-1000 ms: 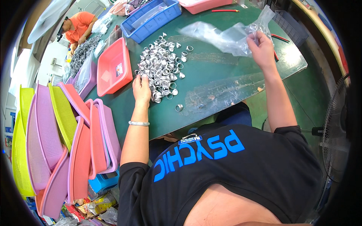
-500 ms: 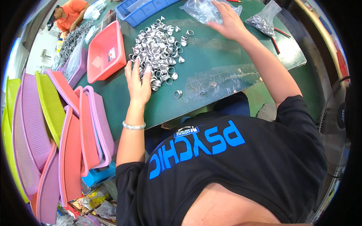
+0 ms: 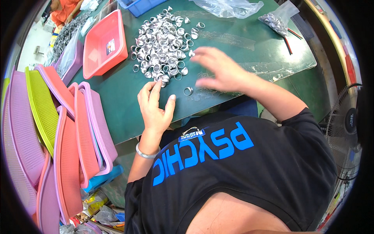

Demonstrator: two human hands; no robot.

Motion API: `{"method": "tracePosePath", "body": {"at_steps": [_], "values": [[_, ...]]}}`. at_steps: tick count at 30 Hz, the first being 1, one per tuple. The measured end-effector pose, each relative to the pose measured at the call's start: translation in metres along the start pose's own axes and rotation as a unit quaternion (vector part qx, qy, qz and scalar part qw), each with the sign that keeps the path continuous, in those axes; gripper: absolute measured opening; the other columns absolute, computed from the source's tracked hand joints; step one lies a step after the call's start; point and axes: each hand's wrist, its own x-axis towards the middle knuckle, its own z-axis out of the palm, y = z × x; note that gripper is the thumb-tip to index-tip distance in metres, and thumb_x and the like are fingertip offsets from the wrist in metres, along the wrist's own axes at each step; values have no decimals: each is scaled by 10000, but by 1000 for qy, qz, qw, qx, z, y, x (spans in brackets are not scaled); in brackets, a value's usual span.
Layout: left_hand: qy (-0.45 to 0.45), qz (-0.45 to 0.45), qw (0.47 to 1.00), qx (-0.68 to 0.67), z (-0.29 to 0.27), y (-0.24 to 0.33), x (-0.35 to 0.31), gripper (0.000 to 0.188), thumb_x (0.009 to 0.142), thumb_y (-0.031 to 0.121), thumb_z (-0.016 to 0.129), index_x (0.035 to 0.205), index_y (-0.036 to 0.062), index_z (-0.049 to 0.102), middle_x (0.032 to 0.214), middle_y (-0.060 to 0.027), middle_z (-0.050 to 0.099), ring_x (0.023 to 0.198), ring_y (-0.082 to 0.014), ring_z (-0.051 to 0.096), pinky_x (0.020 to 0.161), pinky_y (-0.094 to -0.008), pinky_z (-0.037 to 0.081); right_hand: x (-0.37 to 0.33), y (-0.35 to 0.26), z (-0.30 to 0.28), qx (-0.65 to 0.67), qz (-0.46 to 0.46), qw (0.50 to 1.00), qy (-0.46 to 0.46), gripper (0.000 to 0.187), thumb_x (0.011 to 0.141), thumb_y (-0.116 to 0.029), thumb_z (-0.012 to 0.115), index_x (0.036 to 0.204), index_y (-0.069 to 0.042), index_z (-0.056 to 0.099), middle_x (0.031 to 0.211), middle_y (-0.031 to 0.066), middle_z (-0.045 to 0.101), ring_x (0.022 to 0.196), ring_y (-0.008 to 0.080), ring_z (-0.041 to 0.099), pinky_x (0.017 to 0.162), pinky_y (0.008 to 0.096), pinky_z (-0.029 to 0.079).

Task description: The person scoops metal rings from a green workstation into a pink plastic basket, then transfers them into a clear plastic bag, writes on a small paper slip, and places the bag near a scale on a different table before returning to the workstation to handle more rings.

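Observation:
A heap of silver metal rings [image 3: 161, 46] lies on the green tabletop in front of me. My left hand [image 3: 155, 111] is at the near edge of the heap, its thumb and fingers apart. One of its fingertips meets the nearest rings; nothing shows in its grasp. To the right of the heap hovers my right hand [image 3: 222, 72], slightly blurred, with fingers spread and no object visible in it. A single ring [image 3: 188, 91] lies apart between the two hands. Several more rings lie loose along the heap's right side.
Left of the heap stands a pink plastic basket [image 3: 105, 46], with a blue bin [image 3: 142, 6] behind. Clear plastic bags lie at the back: a flattened bag [image 3: 230, 7] and a bag of rings [image 3: 274, 23]. Stacked baskets [image 3: 70, 163] fill the left; a fan [image 3: 346, 121] stands right.
My right hand has left the flattened plastic bag and come nearer, beside the heap. My left hand has drawn back from the heap's left side to its near edge.

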Motion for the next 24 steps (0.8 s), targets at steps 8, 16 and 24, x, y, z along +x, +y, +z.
{"method": "tracePosePath", "body": {"at_steps": [8, 16, 24], "values": [[-13, -35, 999, -24, 2, -8, -6, 400, 667, 102, 642, 1046, 16, 548, 1013, -128, 503, 907, -260, 467, 782, -335, 386, 13, -23, 39, -15, 6, 998, -68, 330, 628, -214, 673, 856, -35, 516, 954, 123, 466, 894, 286, 450, 774, 377, 378], [-11, -33, 999, -37, 6, -5, -8, 353, 675, 87, 630, 1010, 1, 562, 1004, -132, 509, 911, -262, 472, 794, -340, 383, 4, 0, 31, -11, 3, 996, -93, 164, 657, -110, 603, 786, -47, 525, 838, 88, 497, 816, 263, 481, 709, 345, 397], [0, -12, 999, -35, 8, -1, -8, 293, 675, 56, 616, 953, -23, 575, 976, -141, 521, 893, -272, 481, 791, -343, 385, 8, 13, 13, -30, -15, 999, -30, 313, 653, -189, 665, 902, -55, 531, 989, 140, 447, 876, 293, 446, 768, 359, 396]]}}
